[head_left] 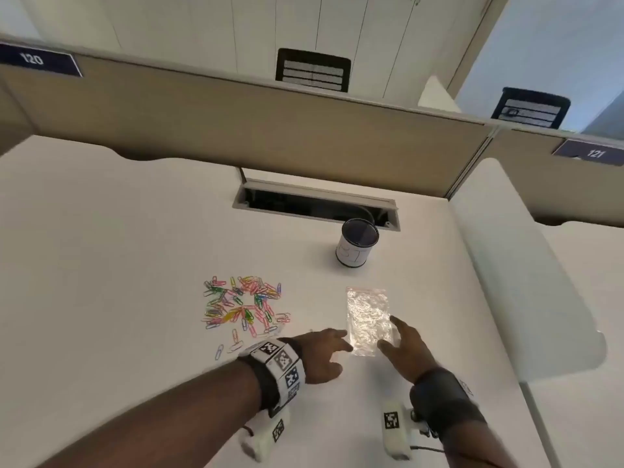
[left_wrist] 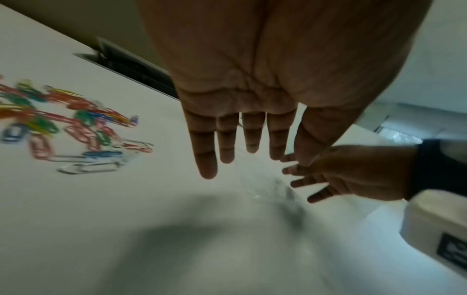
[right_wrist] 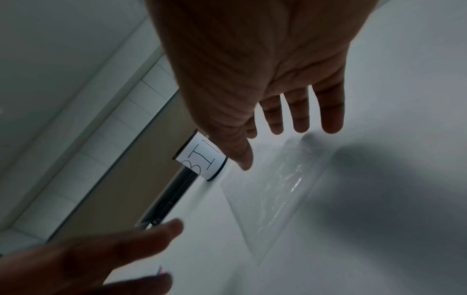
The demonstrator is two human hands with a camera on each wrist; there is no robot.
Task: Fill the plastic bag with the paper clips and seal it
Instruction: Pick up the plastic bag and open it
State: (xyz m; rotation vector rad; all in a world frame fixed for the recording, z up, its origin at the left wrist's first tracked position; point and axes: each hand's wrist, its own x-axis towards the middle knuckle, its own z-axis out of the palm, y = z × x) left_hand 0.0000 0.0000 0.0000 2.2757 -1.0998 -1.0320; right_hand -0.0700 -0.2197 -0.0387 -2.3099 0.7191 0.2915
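Note:
A small clear plastic bag (head_left: 368,319) lies flat on the white desk (head_left: 118,265), also seen as a crinkled sheet (right_wrist: 272,189) in the right wrist view. A loose pile of coloured paper clips (head_left: 243,304) lies to its left, blurred (left_wrist: 65,127) in the left wrist view. My left hand (head_left: 324,352) hovers open at the bag's near left corner, fingers straight (left_wrist: 227,139). My right hand (head_left: 401,346) is open at the bag's near right edge, fingers spread (right_wrist: 300,111). Neither hand holds anything.
A dark cup with a white paper label (head_left: 356,243) stands behind the bag. A cable slot (head_left: 314,206) is cut into the desk beyond it. A beige partition (head_left: 270,130) closes the back. A white divider (head_left: 526,282) runs along the right.

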